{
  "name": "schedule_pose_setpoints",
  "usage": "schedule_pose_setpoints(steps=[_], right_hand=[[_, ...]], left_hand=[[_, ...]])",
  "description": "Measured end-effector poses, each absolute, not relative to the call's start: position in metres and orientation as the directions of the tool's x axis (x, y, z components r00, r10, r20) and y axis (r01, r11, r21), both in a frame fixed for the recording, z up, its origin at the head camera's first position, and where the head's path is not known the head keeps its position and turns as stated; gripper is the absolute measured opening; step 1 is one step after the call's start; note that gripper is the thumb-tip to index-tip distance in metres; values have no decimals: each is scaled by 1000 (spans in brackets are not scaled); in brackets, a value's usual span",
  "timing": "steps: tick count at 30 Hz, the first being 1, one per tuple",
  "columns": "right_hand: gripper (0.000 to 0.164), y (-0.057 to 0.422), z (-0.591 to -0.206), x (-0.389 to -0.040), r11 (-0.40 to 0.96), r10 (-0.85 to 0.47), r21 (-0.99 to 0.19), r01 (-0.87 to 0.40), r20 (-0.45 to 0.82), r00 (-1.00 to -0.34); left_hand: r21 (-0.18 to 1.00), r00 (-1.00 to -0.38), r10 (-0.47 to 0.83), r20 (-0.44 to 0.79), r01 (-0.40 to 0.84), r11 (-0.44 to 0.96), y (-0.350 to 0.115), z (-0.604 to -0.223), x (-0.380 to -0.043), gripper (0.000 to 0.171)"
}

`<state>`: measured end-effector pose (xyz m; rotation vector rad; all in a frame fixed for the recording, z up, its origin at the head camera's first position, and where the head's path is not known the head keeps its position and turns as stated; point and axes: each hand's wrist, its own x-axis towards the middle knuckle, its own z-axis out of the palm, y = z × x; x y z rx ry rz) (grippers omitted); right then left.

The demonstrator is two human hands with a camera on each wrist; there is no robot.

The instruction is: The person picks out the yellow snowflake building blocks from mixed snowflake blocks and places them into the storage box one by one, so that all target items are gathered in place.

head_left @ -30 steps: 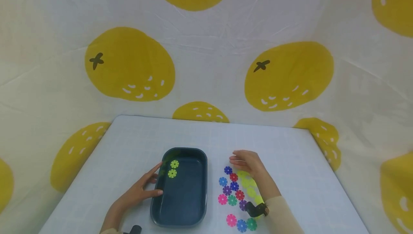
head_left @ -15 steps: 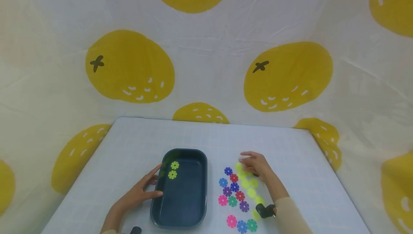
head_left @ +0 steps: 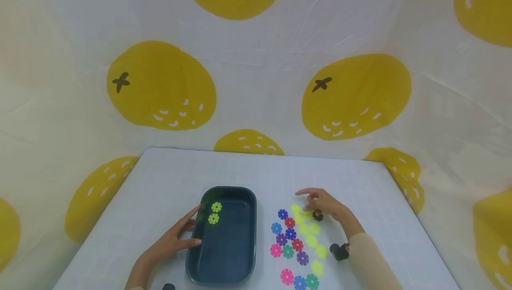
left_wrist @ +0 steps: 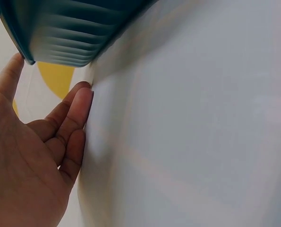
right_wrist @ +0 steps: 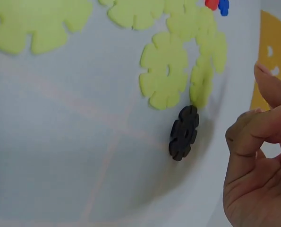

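Two yellow-green notched plastic discs (head_left: 214, 212) lie in a dark blue-green tray (head_left: 224, 250). My left hand (head_left: 170, 242) touches the tray's left rim with index finger and thumb spread apart; its other fingers rest on the table in the left wrist view. My right hand (head_left: 323, 202) hovers over the far end of several yellow discs (head_left: 311, 240), its index finger extended and other fingers bent, with nothing visible in it. A black notched disc (right_wrist: 183, 133) lies beside the yellow ones, just below that hand in the head view.
Several discs in blue, red, purple, pink and green (head_left: 290, 234) lie between tray and yellow discs. Another short row of pink, blue and green discs (head_left: 299, 282) is nearer the front. A fruit-patterned cloth (head_left: 256, 94) hangs behind the white table (head_left: 256, 165).
My right hand has moved slightly right and its fingers have bent, uncovering the black disc and more yellow discs. The left hand stays at the tray rim.
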<state>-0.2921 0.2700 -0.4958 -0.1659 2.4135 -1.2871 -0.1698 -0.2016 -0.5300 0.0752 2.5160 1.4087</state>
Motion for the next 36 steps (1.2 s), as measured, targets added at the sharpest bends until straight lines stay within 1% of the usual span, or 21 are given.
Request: schedule_pose_setpoints(steps=[5,12,18,25,31,36], right_hand=[[45,271,-498,-293,609,-326,-792,33,-288,-900],[41,267,-506,-293,618,-342,-786,8,-278,-898],[45,263,-508,-296,615,-410,-785,-74,-238,-880],[48,261,-506,-299,659,-397,-750,-58,-282,-873],[47,262,-506,-300,663,-423,-742,-100,-261,-868],[44,260,-507,-299,640,-445,-761,-112,-248,-860]], left_hand=[[843,-965,168,-203,-85,531,-202,-532,-170,92],[848,-966,169,-197,-81,524,-201,-535,-169,92],[846,-966,174,-194,-75,528,-202,-534,-170,91],[844,-967,169,-191,-73,532,-201,-532,-172,91],[848,-968,167,-187,-74,525,-201,-533,-171,91],[849,-967,168,-192,-78,522,-202,-533,-170,92]])
